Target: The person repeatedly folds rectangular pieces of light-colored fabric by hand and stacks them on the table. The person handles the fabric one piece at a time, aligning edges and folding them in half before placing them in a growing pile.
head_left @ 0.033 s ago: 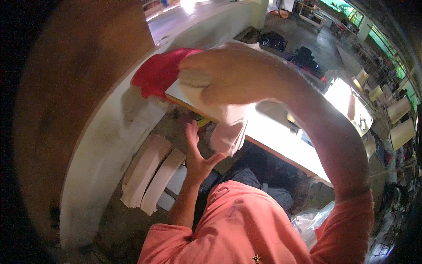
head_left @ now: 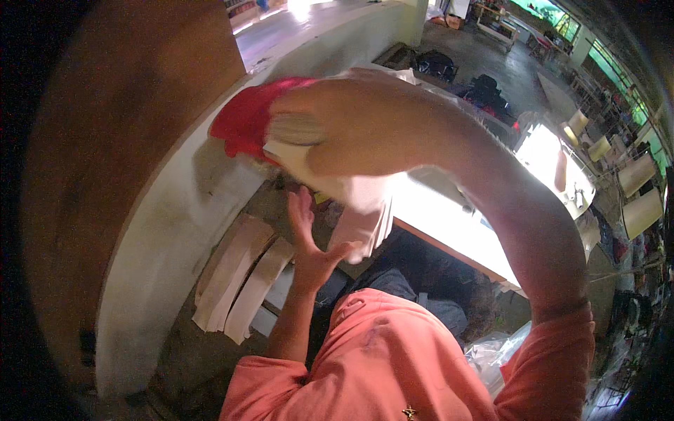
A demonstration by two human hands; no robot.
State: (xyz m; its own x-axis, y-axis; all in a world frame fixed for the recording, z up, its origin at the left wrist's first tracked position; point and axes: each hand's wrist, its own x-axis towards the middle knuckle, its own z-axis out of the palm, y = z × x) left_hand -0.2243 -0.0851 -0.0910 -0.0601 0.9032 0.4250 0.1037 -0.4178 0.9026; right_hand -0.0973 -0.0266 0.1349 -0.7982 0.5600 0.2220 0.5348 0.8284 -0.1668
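Holding: right hand [head_left: 365, 126] raised close to the camera, fingers closed on a stack of white fabric pieces [head_left: 351, 200] over a red cloth [head_left: 249, 119].
Left hand: [head_left: 309, 242] below the stack's hanging end, fingers spread, palm up, touching nothing clearly.
Location: stack above the bench [head_left: 449, 224] near edge.
Risk: loose lower pieces could probably slip from the grasp, since only the upper end is clamped.

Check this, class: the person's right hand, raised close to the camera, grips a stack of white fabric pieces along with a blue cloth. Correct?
Not quite. The cloth is red, not blue, as the head view shows. The right hand does grip the stack of white fabric pieces.
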